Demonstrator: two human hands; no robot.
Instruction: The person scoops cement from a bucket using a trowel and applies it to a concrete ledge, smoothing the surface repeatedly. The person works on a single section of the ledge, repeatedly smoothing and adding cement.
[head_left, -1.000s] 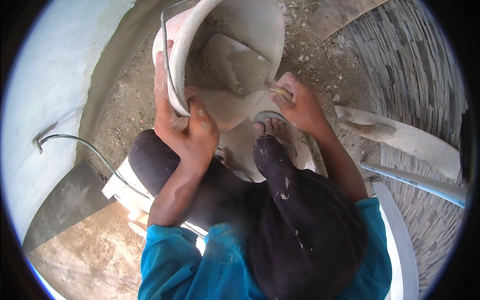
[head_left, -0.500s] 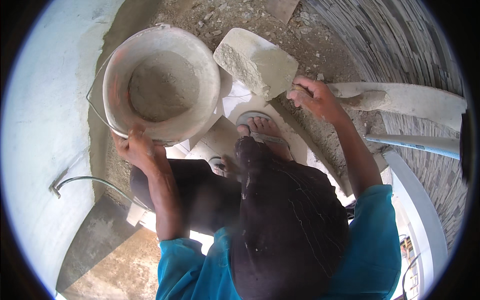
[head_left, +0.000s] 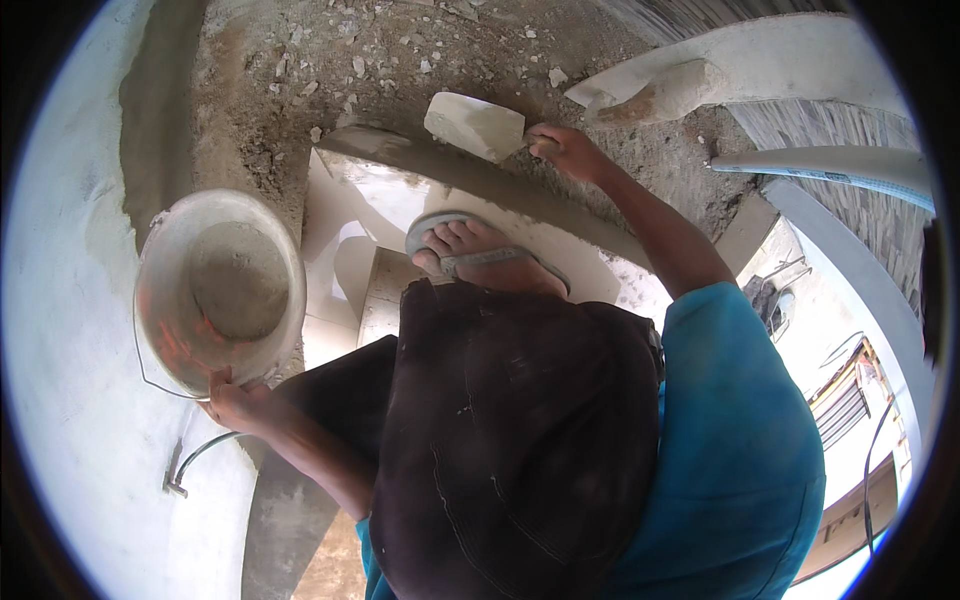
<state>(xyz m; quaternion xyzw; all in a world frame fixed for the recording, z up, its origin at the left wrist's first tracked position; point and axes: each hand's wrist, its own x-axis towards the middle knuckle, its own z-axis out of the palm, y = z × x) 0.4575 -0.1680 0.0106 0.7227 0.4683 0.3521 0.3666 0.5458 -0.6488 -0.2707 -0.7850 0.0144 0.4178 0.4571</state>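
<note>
A person's left hand (head_left: 240, 405) curls over the near rim of a round, pale, pink-streaked plastic bucket (head_left: 172, 315), its fingers partly closed on the lip, while the right hand (head_left: 568, 152), well to the right of the bucket and farther out, is wrapped around the handle of a flat, pale, broad-bladed trowel (head_left: 475, 125). The trowel's blade points back toward the bucket's side, by a long grey-brown ledge (head_left: 400, 158); from here I cannot tell whether the two touch. Inside the bucket lies a grey, mortar-like mix (head_left: 240, 280), and a thin wire handle (head_left: 138, 335) hangs at its left side. Right of the bucket, nearer than the trowel, is a bare foot (head_left: 485, 250) in a grey flip-flop. A pale-blue wall (head_left: 60, 300) rises left of the bucket, a dark bent hose (head_left: 205, 452) just below it. Beyond the bucket spreads brown ground (head_left: 400, 75) strewn with stone chips; far to its right are a long whitish board (head_left: 800, 60) with a block-like grip and a blue-and-white tube (head_left: 830, 160).
</note>
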